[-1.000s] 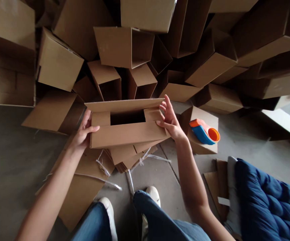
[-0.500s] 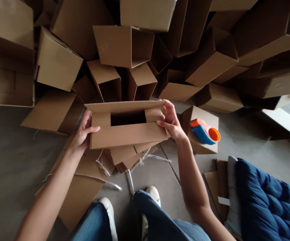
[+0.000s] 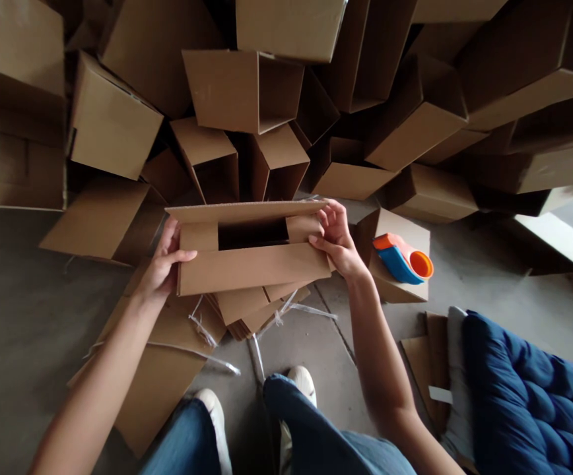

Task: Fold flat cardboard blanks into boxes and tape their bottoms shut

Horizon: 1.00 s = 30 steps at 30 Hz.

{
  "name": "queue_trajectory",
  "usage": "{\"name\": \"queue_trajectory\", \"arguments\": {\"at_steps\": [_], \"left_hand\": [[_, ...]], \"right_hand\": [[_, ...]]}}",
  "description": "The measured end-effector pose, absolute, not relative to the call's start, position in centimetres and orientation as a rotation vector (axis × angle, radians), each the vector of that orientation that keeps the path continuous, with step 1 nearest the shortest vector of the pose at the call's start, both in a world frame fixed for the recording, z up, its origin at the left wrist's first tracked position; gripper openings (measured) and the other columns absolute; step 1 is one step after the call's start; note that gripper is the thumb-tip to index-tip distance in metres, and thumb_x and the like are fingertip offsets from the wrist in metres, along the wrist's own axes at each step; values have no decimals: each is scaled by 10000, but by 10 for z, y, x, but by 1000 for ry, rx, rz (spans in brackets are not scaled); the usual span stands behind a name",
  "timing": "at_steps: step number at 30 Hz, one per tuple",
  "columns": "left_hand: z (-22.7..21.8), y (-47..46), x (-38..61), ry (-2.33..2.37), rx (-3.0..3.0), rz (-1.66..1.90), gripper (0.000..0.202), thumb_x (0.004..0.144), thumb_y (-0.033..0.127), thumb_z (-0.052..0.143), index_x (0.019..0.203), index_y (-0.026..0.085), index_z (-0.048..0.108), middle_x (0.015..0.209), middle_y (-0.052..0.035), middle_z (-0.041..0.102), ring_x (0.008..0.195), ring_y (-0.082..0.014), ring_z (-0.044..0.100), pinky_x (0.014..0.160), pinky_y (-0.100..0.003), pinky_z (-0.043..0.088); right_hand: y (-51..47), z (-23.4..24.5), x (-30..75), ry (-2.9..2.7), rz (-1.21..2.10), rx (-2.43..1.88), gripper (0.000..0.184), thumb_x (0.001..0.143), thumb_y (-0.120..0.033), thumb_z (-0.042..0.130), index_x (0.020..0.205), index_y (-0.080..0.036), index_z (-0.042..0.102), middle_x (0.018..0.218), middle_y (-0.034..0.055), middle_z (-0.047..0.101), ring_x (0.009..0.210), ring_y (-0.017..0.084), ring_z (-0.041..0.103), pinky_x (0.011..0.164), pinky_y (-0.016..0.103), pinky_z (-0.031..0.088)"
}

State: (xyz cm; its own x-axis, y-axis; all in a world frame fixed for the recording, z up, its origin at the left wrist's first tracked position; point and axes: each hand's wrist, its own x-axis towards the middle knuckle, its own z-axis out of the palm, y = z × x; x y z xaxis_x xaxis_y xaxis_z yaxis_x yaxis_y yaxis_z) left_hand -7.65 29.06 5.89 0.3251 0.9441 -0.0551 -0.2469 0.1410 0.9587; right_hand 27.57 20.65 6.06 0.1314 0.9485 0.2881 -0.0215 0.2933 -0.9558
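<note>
- One cardboard box point(image 3: 286, 269), central, held from both ends above a stack of flat cardboard point(image 3: 241, 309).
- Left hand point(image 3: 160, 267): thumb on the box's near face, other fingers wrapped behind the left end; firm hold.
- Left end flap point(image 3: 200, 236): appears folded inward.
- Far long flap point(image 3: 241, 212): raised, not folded over the dark gap. Cannot tell whether the near face is wall or flap.
- Right end flap point(image 3: 303, 229): also appears folded inward.
- Right hand point(image 3: 338, 241): thumb on the near face, fingers around the right end, reaching the far flap's edge; holding the box.
- Judged progress: partway; short flaps in, gap uncovered, no tape seen across it.
- Surface, left to right: grey floor point(image 3: 9, 316); flattened sheets point(image 3: 160, 379); loose white straps point(image 3: 220, 361); blue-and-orange tape dispenser point(image 3: 398, 258) resting on a small box point(image 3: 400, 291); blue cushion point(image 3: 524, 389).
- Room: box pile point(image 3: 224, 92) spans the far side; dim, brighter at far right.
</note>
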Motion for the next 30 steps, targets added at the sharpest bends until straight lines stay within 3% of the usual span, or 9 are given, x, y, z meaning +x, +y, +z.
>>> {"name": "queue_trajectory", "arguments": {"at_steps": [5,10,25,30], "left_hand": [[61,289,-76,817,1049,1014,668,681,179,832,1277,435,672,1271,31,695,1249,-310,613,1000,-428,540],[63,286,-76,829,1074,1012,668,698,177,820,1295,427,657,1278,13,694,1271,-338,602,1011,-465,540],[62,279,-79,841,1021,1021,583,652,150,842,1169,370,685,1101,43,711,1081,-260,665,930,-402,589],[62,279,-78,825,1028,1027,601,655,168,842,1197,365,676,1157,39,718,1139,-271,648,977,-421,569]], "right_hand": [[206,63,273,-1184,911,-1039,631,763,-363,859,1295,-440,527,1434,-33,580,1431,272,481,1257,525,392],[206,64,271,-1177,915,-1061,621,749,-382,858,1261,-440,512,1414,-27,575,1414,284,477,1225,535,423],[201,65,263,-1203,824,-1018,533,799,-350,796,1202,-392,450,1350,-1,564,1498,254,439,1322,519,289],[203,61,257,-1170,738,-1057,471,773,-318,751,1151,-373,475,1282,10,562,1466,282,446,1310,549,259]]}}
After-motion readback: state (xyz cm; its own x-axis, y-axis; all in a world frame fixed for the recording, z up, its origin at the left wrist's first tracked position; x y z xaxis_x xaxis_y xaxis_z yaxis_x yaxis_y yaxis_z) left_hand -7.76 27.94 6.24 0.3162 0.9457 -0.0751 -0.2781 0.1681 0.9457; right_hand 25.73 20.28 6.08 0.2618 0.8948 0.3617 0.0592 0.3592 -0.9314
